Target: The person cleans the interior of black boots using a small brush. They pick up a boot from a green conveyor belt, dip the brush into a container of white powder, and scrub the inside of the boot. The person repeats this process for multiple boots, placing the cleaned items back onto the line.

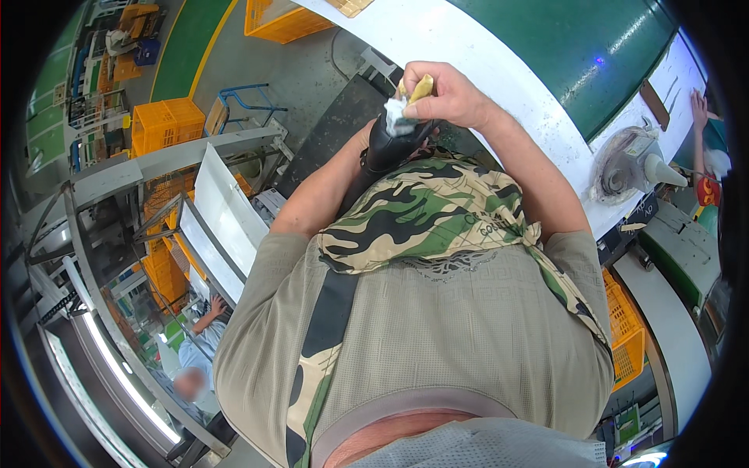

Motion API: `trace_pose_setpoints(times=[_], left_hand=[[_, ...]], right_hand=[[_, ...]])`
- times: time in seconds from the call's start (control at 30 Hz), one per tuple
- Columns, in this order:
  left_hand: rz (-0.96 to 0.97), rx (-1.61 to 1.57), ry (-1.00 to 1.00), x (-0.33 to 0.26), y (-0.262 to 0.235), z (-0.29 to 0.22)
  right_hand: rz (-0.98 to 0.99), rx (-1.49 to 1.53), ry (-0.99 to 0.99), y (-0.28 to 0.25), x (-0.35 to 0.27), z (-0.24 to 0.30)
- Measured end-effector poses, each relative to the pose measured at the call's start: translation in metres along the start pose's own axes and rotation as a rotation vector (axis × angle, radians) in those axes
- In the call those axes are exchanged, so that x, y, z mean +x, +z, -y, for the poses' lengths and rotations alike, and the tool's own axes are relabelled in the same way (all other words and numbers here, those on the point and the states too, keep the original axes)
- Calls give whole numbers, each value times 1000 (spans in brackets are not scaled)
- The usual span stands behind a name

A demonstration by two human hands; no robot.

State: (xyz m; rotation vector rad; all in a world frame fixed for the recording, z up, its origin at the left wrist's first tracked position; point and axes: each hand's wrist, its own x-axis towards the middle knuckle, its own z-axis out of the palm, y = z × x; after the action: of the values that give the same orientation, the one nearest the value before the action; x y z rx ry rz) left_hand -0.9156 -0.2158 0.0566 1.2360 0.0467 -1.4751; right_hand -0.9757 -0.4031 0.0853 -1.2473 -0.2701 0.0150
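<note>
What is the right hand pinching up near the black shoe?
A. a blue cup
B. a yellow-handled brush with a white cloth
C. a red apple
B: the right hand pinches a yellow-handled brush and white cloth against the black shoe.

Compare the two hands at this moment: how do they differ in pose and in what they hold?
The right hand is in full view, raised above the black shoe, pinching a yellowish tool against a white cloth. The left hand is mostly hidden behind the shoe, which it seems to support from the far side; its grip cannot be made out. Both are bare and meet at the shoe, above the camouflage apron.
</note>
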Motion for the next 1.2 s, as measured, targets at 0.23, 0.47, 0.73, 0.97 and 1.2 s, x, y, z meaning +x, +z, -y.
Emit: trace_pose_setpoints(times=[0.23,0.47,0.73,0.97,1.2], left_hand=[[-9,-200,66,-4,-27,-6],[4,-331,157,-7,-71,-11],[99,-246,290,-21,-84,-17],[91,-332,360,-21,-110,-4],[67,-248,483,-33,-124,2]], right_hand=[[-324,88,51,-25,1,-1],[-315,-34,62,6,13,14],[-194,-141,127,37,27,32],[-227,-42,156,47,29,29],[-197,-104,297,64,42,29]])
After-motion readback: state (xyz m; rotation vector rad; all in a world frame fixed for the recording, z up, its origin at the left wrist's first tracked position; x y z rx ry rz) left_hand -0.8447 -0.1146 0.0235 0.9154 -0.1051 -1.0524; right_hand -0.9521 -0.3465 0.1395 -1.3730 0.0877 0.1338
